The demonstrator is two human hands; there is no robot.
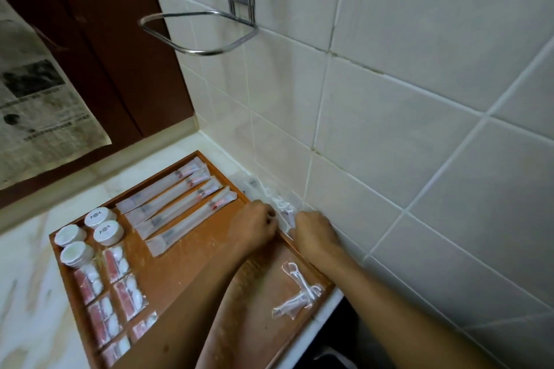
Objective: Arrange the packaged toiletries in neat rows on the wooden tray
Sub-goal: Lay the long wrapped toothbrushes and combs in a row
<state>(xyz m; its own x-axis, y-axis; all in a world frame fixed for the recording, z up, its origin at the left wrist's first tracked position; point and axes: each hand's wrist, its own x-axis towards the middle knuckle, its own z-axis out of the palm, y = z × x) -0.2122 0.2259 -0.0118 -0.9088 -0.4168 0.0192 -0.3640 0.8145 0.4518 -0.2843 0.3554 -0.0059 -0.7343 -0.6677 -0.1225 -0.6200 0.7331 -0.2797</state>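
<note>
Loose clear packets (281, 207) are bunched between the wooden tray (186, 266) and the tiled wall (389, 129) — off the tray. The left hand (254, 226) and right hand (313, 232) are curled over them, presumably gathering; whether the fingers actually pinch cannot be told. Toothbrush packets (177, 204) already lie parallel.

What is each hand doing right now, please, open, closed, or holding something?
Left hand: fingers curled at the tray's far edge; a grip cannot be told.
Right hand: curled among the clear packets by the wall; a grip cannot be told.
</note>
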